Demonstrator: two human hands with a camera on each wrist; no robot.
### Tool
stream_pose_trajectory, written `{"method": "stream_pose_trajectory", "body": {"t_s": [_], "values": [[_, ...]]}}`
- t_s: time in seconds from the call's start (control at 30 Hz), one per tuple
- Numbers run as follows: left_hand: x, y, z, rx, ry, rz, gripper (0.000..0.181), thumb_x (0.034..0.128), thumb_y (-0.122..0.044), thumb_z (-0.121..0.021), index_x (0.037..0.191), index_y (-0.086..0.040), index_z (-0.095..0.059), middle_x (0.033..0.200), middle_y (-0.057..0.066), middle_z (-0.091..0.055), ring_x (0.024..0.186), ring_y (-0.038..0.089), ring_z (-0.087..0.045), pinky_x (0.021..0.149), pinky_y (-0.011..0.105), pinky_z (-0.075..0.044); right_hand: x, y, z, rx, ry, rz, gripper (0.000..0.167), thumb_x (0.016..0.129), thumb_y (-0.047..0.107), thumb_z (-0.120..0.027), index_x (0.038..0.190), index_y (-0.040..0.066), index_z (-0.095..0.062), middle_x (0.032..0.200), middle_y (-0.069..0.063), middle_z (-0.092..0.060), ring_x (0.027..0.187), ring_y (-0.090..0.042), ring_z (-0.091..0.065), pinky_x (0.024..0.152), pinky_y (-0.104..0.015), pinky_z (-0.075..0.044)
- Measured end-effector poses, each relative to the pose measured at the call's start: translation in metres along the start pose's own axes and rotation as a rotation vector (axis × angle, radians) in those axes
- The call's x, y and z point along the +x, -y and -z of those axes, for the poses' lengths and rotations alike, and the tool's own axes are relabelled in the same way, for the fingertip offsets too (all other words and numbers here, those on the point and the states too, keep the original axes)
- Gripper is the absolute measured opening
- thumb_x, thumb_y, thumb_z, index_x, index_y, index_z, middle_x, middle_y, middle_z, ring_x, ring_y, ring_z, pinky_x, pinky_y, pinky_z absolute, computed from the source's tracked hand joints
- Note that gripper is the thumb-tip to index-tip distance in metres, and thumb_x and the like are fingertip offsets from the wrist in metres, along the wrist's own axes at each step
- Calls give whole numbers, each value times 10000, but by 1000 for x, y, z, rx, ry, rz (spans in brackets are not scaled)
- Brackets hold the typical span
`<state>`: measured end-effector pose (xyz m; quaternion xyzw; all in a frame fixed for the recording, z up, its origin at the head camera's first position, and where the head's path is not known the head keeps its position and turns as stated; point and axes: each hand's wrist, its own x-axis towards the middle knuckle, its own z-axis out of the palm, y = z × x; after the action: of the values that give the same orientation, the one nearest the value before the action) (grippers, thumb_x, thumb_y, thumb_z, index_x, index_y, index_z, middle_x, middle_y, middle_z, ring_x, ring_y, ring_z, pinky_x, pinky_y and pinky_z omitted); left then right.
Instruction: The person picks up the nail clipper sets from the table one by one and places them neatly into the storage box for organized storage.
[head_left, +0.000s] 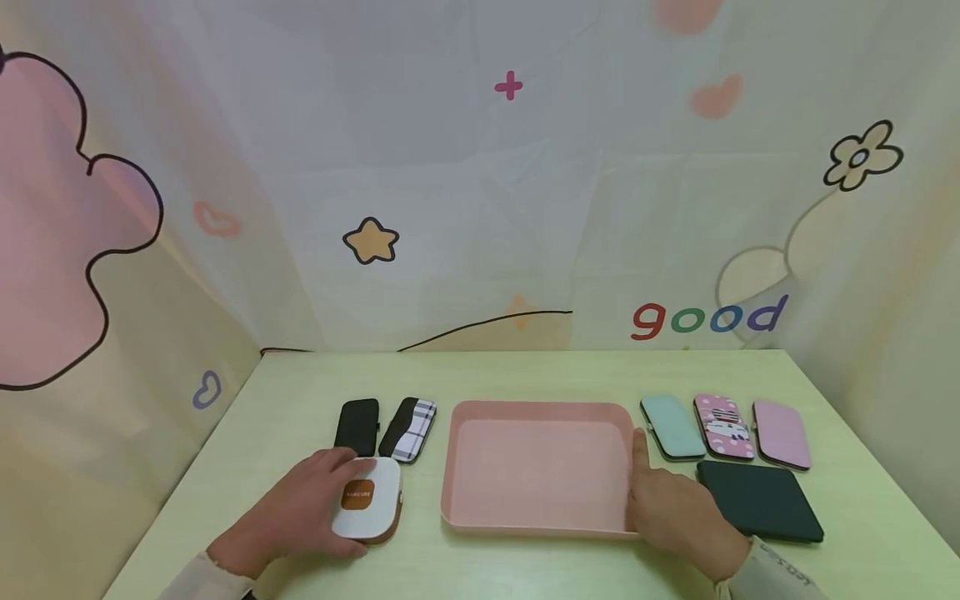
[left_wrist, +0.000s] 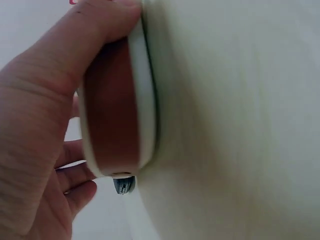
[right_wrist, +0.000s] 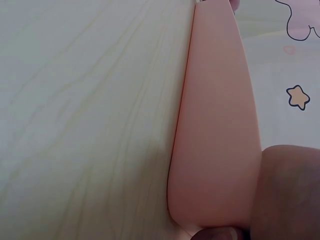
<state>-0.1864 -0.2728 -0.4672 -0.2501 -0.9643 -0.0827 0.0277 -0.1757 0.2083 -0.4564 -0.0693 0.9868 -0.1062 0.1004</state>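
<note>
My left hand (head_left: pixel 311 508) grips a white manicure set case (head_left: pixel 380 500) with a brown label and brown sides, near the table's front left. In the left wrist view, the thumb lies along one side of the case (left_wrist: pixel 112 110), fingers are on the far side, and a small dark clasp (left_wrist: pixel 123 185) shows at its end. My right hand (head_left: pixel 678 512) holds the right edge of a shallow pink tray (head_left: pixel 540 529), its index finger stretched along the rim. From the right wrist, the tray's wall (right_wrist: pixel 215 125) shows between the thumb and a fingertip at the corner.
Behind the left hand lie a black case (head_left: pixel 357 427) and a black-and-plaid case (head_left: pixel 408 429). Right of the tray are a mint case (head_left: pixel 672 427), a pink patterned case (head_left: pixel 724 427), a plain pink case (head_left: pixel 782 434) and a larger dark case (head_left: pixel 761 500). A printed curtain (head_left: pixel 480 208) hangs behind.
</note>
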Motion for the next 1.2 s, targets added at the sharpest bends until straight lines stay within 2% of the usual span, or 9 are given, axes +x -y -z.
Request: {"method": "stream_pose_trajectory", "body": {"t_s": [0.23,0.33,0.63,0.9,1.03,1.2], "values": [[1,-5,0,28,-124,-67,968,537,-717,-835,1368,-290,-578,1297,60,-566,1170,201,-523,965,448,-496,-1,1,1,6,-1,0,843,975,200,-498,1556,-95,37,612,-10,-503,523,-185,-473,488,-357,-357],[3,-10,3,34,-153,-76,968,525,-677,-852,1368,-292,-574,1282,56,-559,1142,192,-516,957,435,-485,0,1,1,12,8,-9,878,957,201,-530,1559,-86,40,609,-17,-504,515,-185,-470,480,-348,-348],[12,-25,15,-21,-171,-66,977,514,-629,-871,1385,-317,-555,1283,19,-525,1159,177,-482,960,438,-455,2,0,0,8,-7,-8,857,962,202,-512,1559,-93,28,607,-13,-504,507,-186,-471,470,-354,-349],[31,-45,25,-35,-173,-110,976,541,-672,-838,1404,-326,-540,1290,0,-524,1184,178,-464,971,434,-453,1,0,-1,16,18,-27,861,958,194,-511,1562,-84,37,607,-18,-504,504,-182,-467,469,-342,-342],[41,-54,30,-38,-170,-109,957,564,-704,-806,1404,-330,-541,1269,-23,-536,1158,171,-473,978,438,-437,1,1,-1,17,11,-20,854,962,198,-508,1560,-89,30,601,-16,-505,500,-182,-469,464,-343,-342],[54,-62,30,-23,-179,-114,943,594,-743,-762,1412,-333,-535,1244,-47,-552,1143,156,-482,1004,418,-407,2,0,-1,20,31,-30,873,955,198,-510,1563,-76,53,599,-25,-507,497,-183,-461,463,-340,-333]]}}
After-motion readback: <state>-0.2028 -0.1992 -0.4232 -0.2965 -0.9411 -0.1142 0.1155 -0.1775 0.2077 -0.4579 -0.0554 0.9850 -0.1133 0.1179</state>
